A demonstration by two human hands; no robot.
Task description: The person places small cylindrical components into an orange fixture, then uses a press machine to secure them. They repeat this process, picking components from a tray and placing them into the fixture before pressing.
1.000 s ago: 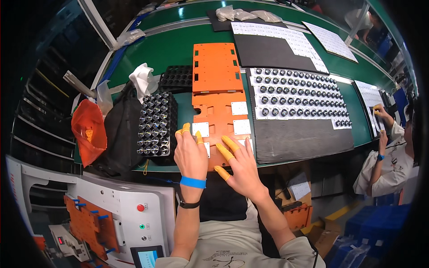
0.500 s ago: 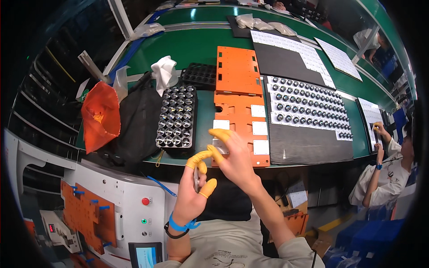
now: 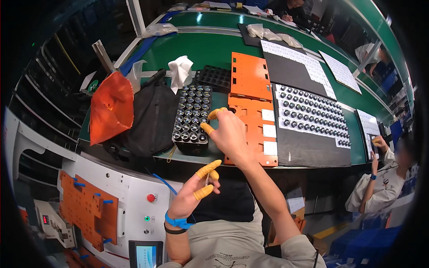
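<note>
My right hand [image 3: 230, 134], with yellow finger cots, is over the right edge of a black tray [image 3: 193, 147]. Its thumb and forefinger are apart, beside the end column of round, glossy-topped black parts [image 3: 187, 114]. Nothing shows between those two tips. Lower down, in front of the bench, my left hand [image 3: 190, 194] has its cotted fingers curled around a thin, pale piece [image 3: 207, 180], too small to name. A blue strap circles that wrist. Right of the tray lies an orange fixture plate [image 3: 250, 114] bearing white square plates [image 3: 269, 130]; my right hand hides part of it.
White panels set with rows of black round parts [image 3: 308, 107] lie on black boards at the right. An orange bag [image 3: 111, 109], a black bag [image 3: 154, 111] and a white cloth [image 3: 181, 73] are at left. A machine with a red button [image 3: 151, 197] stands near left. Another person [image 3: 377, 178] works at right.
My right hand has moved from the orange plate and my left fingers to the tray's right edge. My left hand is now apart from it, fingers less bent. The view has shifted slightly.
</note>
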